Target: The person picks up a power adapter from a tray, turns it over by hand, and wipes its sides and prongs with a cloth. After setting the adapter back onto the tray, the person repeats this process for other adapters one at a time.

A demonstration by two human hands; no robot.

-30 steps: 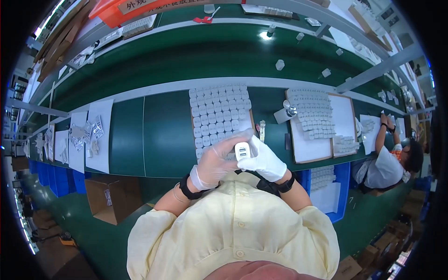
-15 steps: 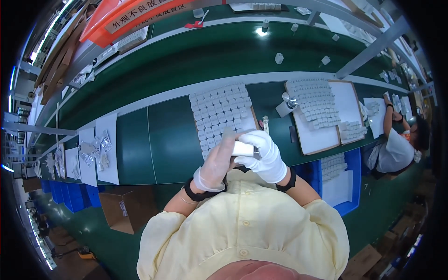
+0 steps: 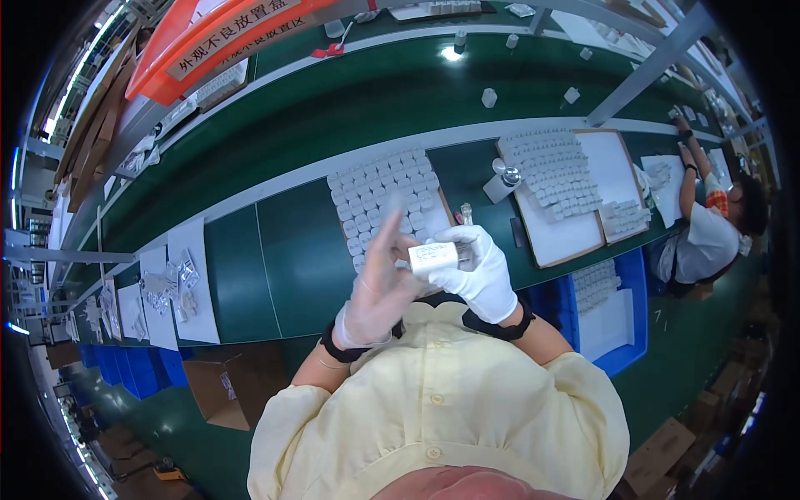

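Note:
My right hand (image 3: 485, 275), in a white cloth glove, is closed around a small white charger block (image 3: 433, 259) with fine print on its side facing up. Metal parts show at the block's right end, between my fingers. Just left of it, my left hand (image 3: 372, 292) wears a thin translucent glove. Its fingers stretch upward, partly smeared by motion, and the thumb side is close to the block; whether it touches I cannot tell. Behind my hands, rows of similar white blocks (image 3: 379, 193) stand on a tray on the green bench.
A silver-topped bottle (image 3: 503, 182) stands beside a second tray (image 3: 560, 243) with more blocks. A blue bin (image 3: 631, 333) sits below the bench edge at right. An orange-red box (image 3: 158, 71) hangs upper left. A co-worker (image 3: 708, 221) sits far right.
My left hand has drawn away from the block and its fingers have opened. The block has turned so its printed side shows. The co-worker's arm has reached farther out.

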